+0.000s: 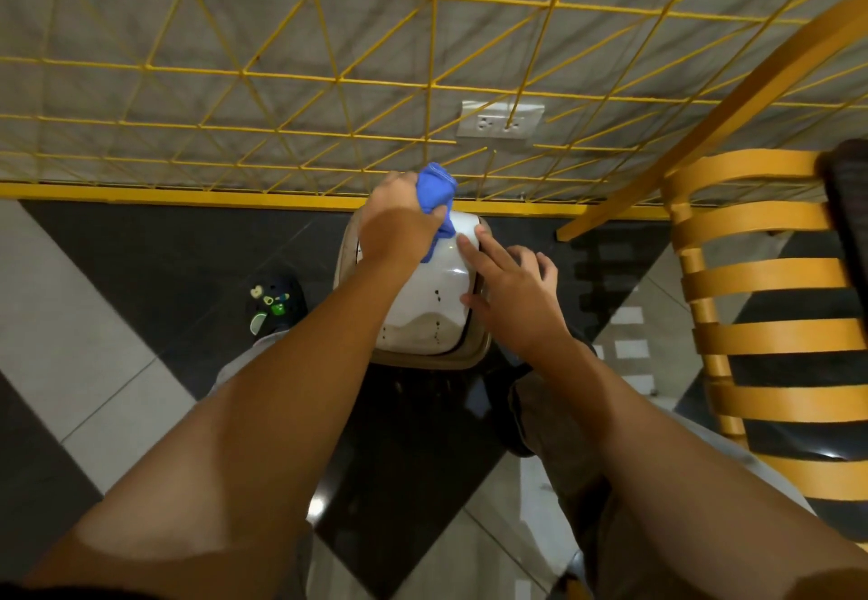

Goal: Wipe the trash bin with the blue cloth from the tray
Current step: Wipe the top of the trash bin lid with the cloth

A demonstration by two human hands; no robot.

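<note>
Both forearms reach down to the trash bin on the floor. Left hand fingers clench the blue cloth at the lid's far edge; right hand rests spread, steadying. Wiping underway, dark specks remain.

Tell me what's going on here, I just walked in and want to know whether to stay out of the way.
A person is wiping a trash bin that stands on the floor by the wall. The left hand grips a bunched blue cloth and presses it against the far end of the bin's white lid. The right hand rests open on the lid's right edge, apparently steadying it. Dark specks show on the near part of the lid, so that part looks unwiped.
</note>
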